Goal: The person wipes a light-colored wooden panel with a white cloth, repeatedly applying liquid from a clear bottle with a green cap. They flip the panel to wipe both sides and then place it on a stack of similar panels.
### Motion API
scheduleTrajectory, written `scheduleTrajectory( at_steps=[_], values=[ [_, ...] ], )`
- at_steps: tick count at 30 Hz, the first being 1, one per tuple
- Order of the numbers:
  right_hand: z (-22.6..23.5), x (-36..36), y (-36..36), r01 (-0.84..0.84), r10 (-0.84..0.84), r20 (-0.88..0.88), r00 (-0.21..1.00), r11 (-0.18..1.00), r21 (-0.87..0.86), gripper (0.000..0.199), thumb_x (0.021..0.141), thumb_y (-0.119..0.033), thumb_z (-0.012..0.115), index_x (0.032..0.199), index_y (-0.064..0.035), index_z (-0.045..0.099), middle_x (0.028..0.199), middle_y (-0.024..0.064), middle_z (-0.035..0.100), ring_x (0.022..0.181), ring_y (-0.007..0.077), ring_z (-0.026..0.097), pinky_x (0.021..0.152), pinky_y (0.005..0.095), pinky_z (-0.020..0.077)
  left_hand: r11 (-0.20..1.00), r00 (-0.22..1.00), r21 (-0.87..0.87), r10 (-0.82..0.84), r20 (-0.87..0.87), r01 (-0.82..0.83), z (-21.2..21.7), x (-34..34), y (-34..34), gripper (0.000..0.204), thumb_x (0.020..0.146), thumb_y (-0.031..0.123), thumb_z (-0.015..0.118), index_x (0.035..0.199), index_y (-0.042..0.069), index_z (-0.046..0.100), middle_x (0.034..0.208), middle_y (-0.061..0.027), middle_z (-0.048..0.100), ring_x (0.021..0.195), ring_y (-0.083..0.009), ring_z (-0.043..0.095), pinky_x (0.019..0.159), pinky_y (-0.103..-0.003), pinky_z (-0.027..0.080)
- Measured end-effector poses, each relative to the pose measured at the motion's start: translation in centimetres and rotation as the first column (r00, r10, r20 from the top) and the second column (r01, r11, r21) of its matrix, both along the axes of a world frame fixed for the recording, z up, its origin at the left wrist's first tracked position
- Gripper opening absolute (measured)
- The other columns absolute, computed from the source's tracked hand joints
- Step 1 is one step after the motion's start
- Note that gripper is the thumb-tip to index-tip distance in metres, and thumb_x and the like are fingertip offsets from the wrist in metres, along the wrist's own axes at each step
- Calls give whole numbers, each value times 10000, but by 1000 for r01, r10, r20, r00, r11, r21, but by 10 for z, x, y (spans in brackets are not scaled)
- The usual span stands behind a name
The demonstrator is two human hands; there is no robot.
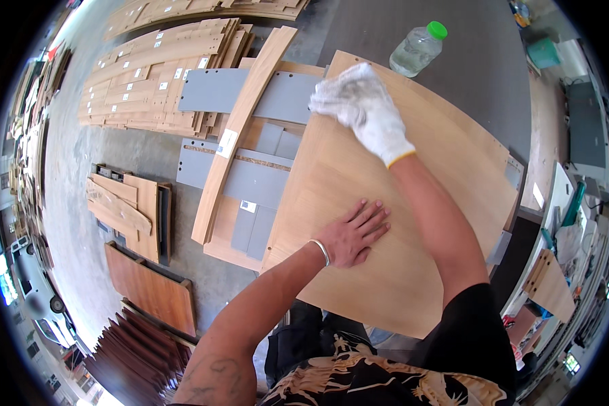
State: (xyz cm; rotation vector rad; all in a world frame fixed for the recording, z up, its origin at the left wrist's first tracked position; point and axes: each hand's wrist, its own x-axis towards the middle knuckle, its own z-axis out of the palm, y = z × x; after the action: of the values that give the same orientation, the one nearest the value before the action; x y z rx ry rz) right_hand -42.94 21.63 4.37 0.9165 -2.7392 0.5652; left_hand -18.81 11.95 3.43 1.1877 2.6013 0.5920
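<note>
A large light-wood panel point(440, 183) lies flat in front of me on top of other boards. My left hand point(352, 237), bare with a bracelet at the wrist, rests palm down on the panel, fingers spread. My right hand point(362, 108), in a white knitted glove, is at the panel's far left corner and edge. Its gloved fingers are bunched together there, and what is under them, if anything, is hidden. A clear plastic bottle with a green cap point(418, 49) stands on the dark surface beyond the panel's far edge.
Left of the panel lie grey boards point(257, 179) and a long narrow plank point(240, 142). Stacks of wooden boards point(155, 78) sit on the floor beyond. A brown panel point(152, 284) is at lower left. A cluttered bench point(555, 223) runs along the right.
</note>
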Motion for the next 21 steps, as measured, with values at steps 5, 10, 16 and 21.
scheduleTrajectory(
  at_steps=[5,10,16,21],
  values=[
    [42,-14,11,180,-130,464,876,981,-66,477,1063,-418,476,1461,-175,576,1599,66,479,1385,299,473,1188,402,378,999,1000,47,-2,1,2,0,-1,0,755,945,389,575,1601,65,388,1727,-165,265,1609,-359,220,1319,-544,141],
    [22,7,43,19,-26,112,993,998,62,479,1077,-389,461,1470,-141,578,1591,107,485,1465,361,432,1220,430,370,996,1000,88,29,-10,-28,-4,-2,-4,760,933,374,594,1594,54,397,1720,-168,284,1605,-363,230,1316,-549,150],
    [13,-32,26,95,-136,291,947,984,149,485,1066,-297,520,1535,-175,544,1605,122,483,1480,374,422,1234,431,365,997,1000,72,-1,16,0,-2,1,0,739,942,365,587,1587,53,407,1720,-169,282,1607,-362,225,1313,-557,151],
    [5,-25,46,69,-93,82,992,964,256,496,1064,-348,459,1513,-145,513,1564,127,515,1505,349,382,1219,464,364,996,1000,86,13,-4,-13,-3,0,-3,726,949,361,580,1584,49,415,1719,-168,283,1609,-358,222,1313,-558,154]
  ],
)
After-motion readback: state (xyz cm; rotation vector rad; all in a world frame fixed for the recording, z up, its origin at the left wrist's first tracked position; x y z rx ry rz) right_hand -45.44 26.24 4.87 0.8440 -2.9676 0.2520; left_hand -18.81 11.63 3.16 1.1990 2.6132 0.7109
